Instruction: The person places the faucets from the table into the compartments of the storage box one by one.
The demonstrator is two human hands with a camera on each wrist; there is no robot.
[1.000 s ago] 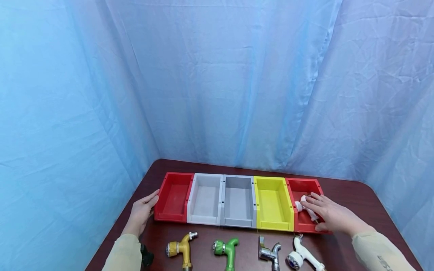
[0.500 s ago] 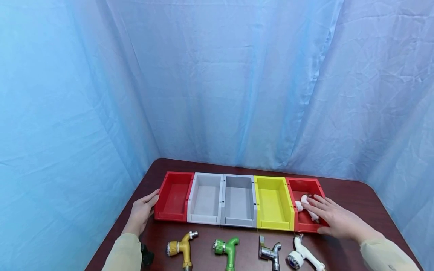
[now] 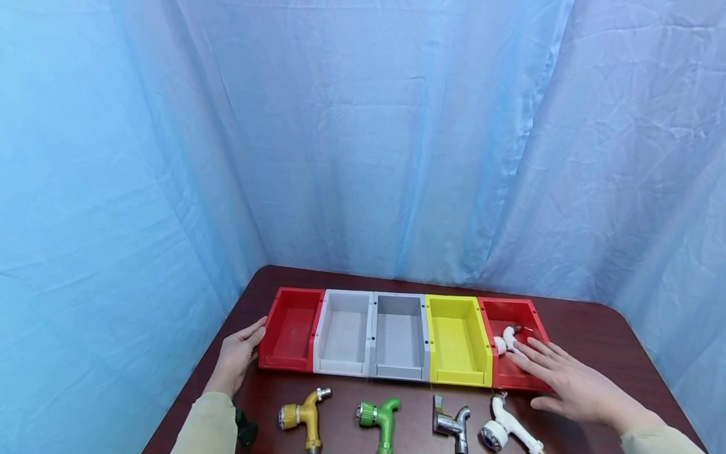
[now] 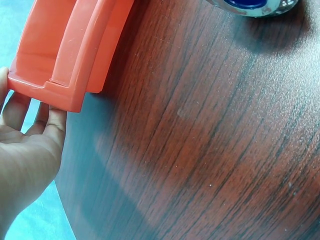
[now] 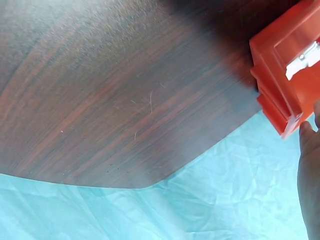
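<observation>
Five-bin row aside, my left hand (image 3: 235,356) is at the outer side of the leftmost red bin (image 3: 292,325). In the left wrist view its fingers (image 4: 52,125) grip that bin's wall by the rim. My right hand (image 3: 584,384) has its fingers spread over the front right corner of the rightmost red bin (image 3: 505,309). Inside this bin lies a white faucet (image 3: 509,337), partly hidden by the fingertips. In the right wrist view, the right hand (image 5: 311,170) shows at the edge beside the red bin, holding nothing.
Between the red bins stand white (image 3: 343,328), grey (image 3: 399,331) and yellow (image 3: 454,337) bins. In front lie yellow (image 3: 309,416), green (image 3: 386,419), chrome (image 3: 452,424) and white (image 3: 505,422) faucets. A black object (image 3: 245,430) sits by the left sleeve. Blue curtains (image 3: 363,139) surround the table.
My right hand has drawn back toward the right and front, uncovering more of the rightmost bin and shifting off the white faucet. The left hand stays in place.
</observation>
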